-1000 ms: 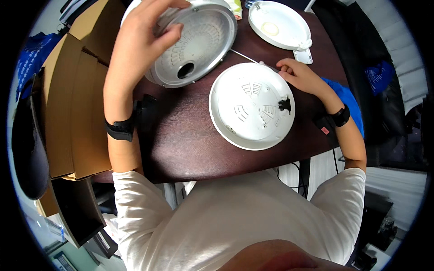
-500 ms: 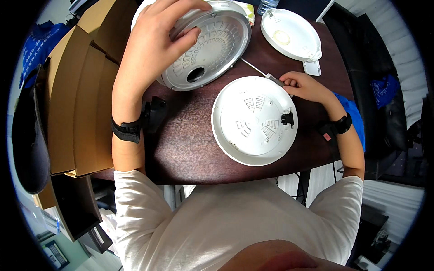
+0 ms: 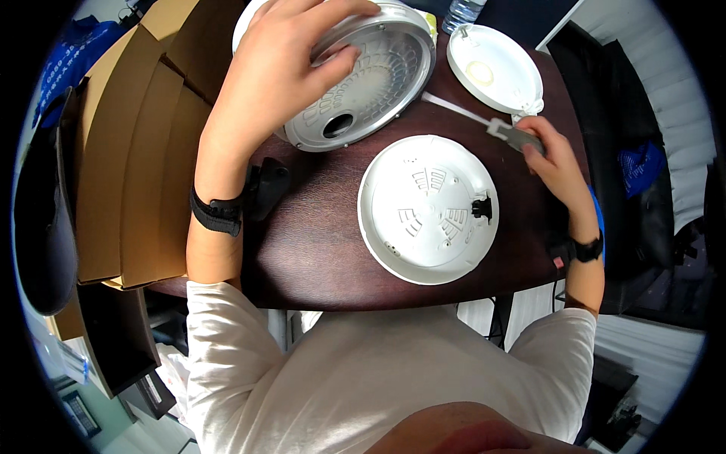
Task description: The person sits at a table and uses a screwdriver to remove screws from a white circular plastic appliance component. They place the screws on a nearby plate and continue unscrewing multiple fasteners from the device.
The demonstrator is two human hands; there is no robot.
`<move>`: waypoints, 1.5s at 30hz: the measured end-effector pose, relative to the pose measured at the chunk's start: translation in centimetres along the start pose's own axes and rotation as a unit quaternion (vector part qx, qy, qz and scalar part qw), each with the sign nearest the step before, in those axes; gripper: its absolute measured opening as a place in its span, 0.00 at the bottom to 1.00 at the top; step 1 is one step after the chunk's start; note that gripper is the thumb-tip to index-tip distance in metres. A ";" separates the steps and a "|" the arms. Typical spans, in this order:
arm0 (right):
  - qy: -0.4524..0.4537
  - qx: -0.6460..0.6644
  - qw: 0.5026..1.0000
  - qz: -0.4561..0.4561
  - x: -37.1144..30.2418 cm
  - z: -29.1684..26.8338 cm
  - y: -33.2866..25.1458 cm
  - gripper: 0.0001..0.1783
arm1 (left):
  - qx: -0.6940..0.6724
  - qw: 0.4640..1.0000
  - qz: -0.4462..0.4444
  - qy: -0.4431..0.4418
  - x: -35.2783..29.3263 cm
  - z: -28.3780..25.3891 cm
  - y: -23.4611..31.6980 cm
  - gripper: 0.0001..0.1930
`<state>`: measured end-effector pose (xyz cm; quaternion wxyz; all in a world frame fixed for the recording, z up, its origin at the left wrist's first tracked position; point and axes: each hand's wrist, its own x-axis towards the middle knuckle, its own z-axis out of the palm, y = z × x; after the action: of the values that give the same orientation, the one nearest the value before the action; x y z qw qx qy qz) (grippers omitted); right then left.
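My left hand (image 3: 291, 72) grips the upper rim of a round silver-grey appliance part (image 3: 382, 76). The part leans on the table, its patterned face towards me and an oval hole low in it. My right hand (image 3: 556, 159) is closed round the grey handle of a screwdriver (image 3: 516, 136). The long pale shaft points left, its tip near the silver part's lower right edge; whether they touch I cannot tell. Between my arms lies a white round base cover (image 3: 423, 246) with vent slots and a black fitting at its right side.
A white round lid (image 3: 503, 79) lies at the far right of the dark wooden table (image 3: 318, 265), with a water bottle (image 3: 463, 11) behind it. Cardboard boxes (image 3: 125, 174) stand close along the left. A black sofa (image 3: 616, 113) is beyond the right edge.
My right hand has moved right, carrying the screwdriver away from the white base cover's edge. My left hand still holds the silver part. The whole view has shifted slightly.
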<state>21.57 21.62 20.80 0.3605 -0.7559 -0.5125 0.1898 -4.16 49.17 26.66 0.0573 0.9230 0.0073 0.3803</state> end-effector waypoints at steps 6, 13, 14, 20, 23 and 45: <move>0.142 -0.184 0.945 -0.232 -1.5 0.4 -6.3 0.25 | 0.026 0.999 -0.040 -0.017 0.3 -0.6 1.0 0.17; 0.124 -0.163 0.950 -0.237 -1.5 1.9 -8.4 0.24 | -0.022 0.999 -0.042 0.007 -0.1 0.1 0.7 0.18; 0.120 -0.150 0.955 -0.225 -1.6 1.9 -8.3 0.24 | -0.015 0.999 -0.034 0.012 -0.1 0.1 0.7 0.17; 0.105 -0.085 0.975 -0.176 -2.3 2.3 -7.5 0.20 | 0.011 0.999 -0.043 -0.020 0.1 -0.4 0.8 0.16; 0.100 -0.067 0.978 -0.169 -2.2 2.6 -7.6 0.19 | 0.004 0.999 -0.041 0.004 -0.2 0.4 0.6 0.17; 0.112 -0.098 0.979 -0.141 -3.2 2.8 -10.8 0.18 | 0.002 0.998 -0.053 -0.016 0.1 -0.5 1.0 0.16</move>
<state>11.58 21.95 26.62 0.3626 -0.7241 -0.5867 0.0000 -4.48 48.29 27.21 0.0762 0.9276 0.0561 0.3615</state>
